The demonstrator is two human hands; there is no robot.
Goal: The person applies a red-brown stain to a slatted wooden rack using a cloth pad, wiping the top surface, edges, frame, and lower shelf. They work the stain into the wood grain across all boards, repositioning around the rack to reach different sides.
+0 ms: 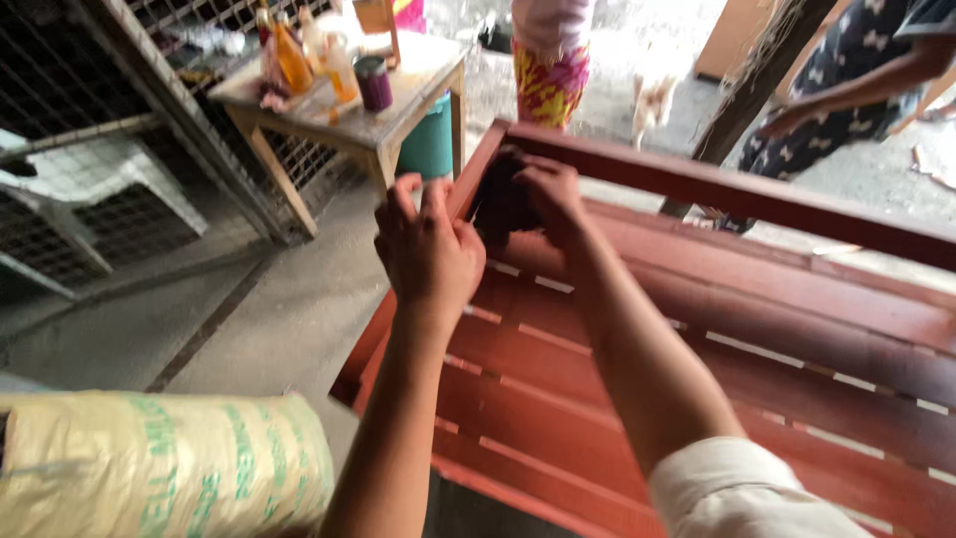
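Floor: grey concrete, far-left worktop (398,112) with bottles (299,55).
Frame (717,299): red slatted wood.
Right grip (546,194): pinching dark cloth (501,204) on frame's far-left corner.
Left grip (428,249): curled beside it, closure unclear.

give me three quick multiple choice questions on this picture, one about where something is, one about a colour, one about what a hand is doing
1. Where is the small wooden table?
A. beyond the red bench, upper left
B. on top of the bench
C. behind the sack

2. What colour is the slatted bench?
A. blue
B. reddish brown
C. white

3. What is the right hand doing?
A. hanging empty, away from the bench
B. pressing a dark cloth at the bench corner
C. lifting a bottle

Answers:
1 A, it stands on the concrete floor past the bench, with bottles on it.
2 B, all its slats look reddish brown.
3 B, its fingers grip the dark cloth against the corner, with the left hand beside it.
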